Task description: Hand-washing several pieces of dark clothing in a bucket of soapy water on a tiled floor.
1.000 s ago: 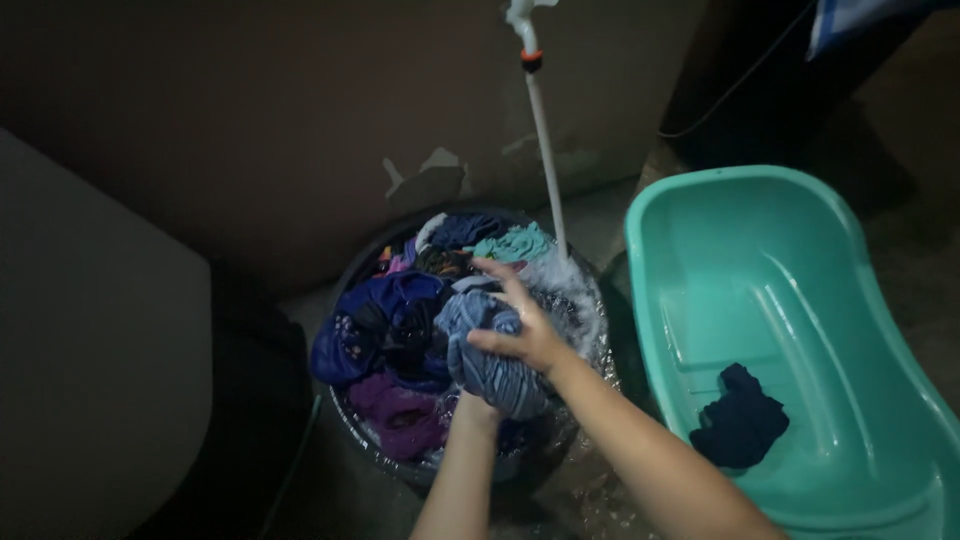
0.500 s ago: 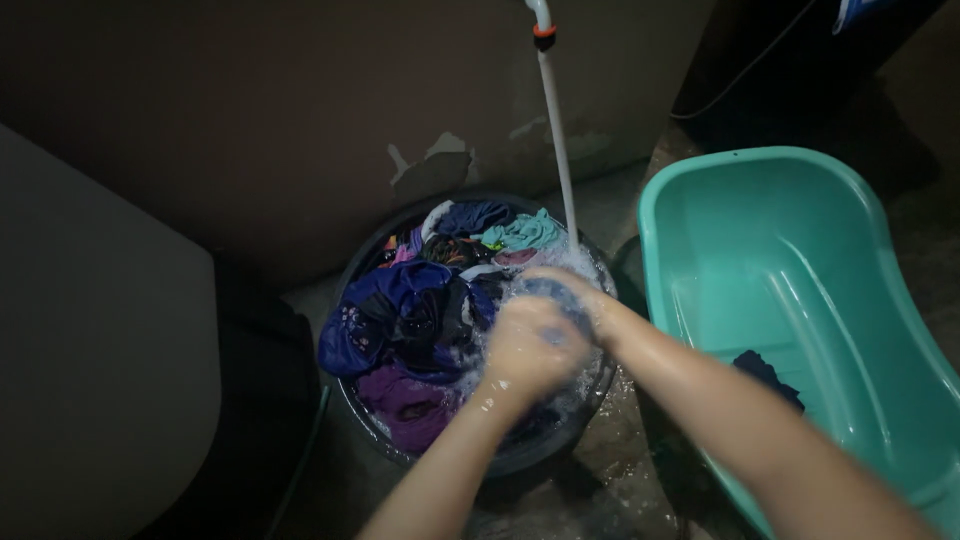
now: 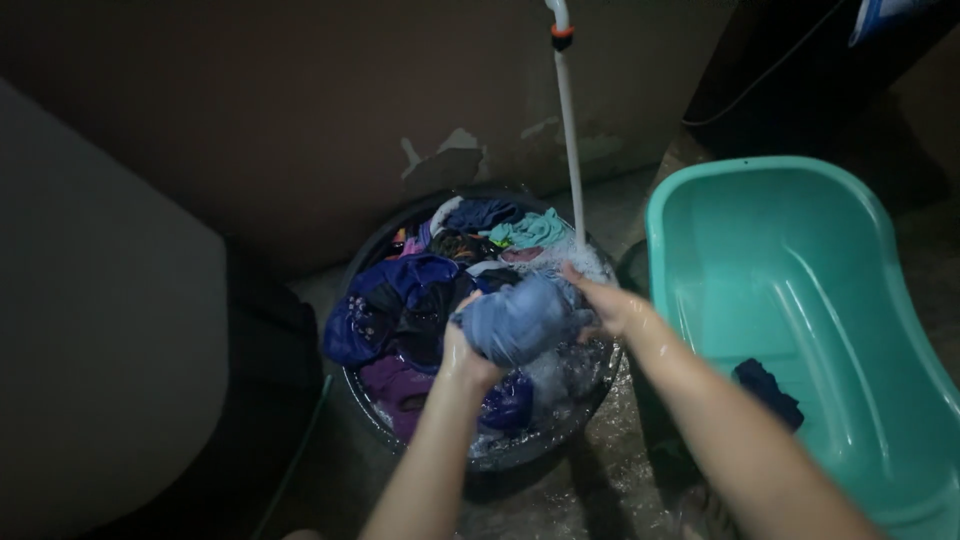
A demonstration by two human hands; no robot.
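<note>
Closest in, two bare wet arms reach forward. The left hand (image 3: 462,355) and the right hand (image 3: 610,308) both grip one bunched, wet, blue-grey cloth (image 3: 520,320). The left fingers curl around its near left end, so they are mostly hidden behind the cloth. The right fingers wrap its right end, pressed tight into the folds. The cloth sits between the two hands, lifted a little above the pile, so water can run off it and fall back down.

Under the fingers is a round dark plastic basin (image 3: 365,420) full of soaked clothes and foamy water. A dark blue garment (image 3: 385,300) lies left of the left fingers. A purple piece (image 3: 385,385) lies below them, nearer the body.

Just past the right fingers, a thin stream of water (image 3: 573,160) falls from a white tap with an orange ring (image 3: 560,25), landing beside the cloth and keeping it wet.

To the right of the right hand stands a big teal plastic tub (image 3: 760,250), close enough to reach. One small dark cloth (image 3: 768,390) lies in its bottom.

Farthest back is a brown wall with chipped paint (image 3: 440,160).
</note>
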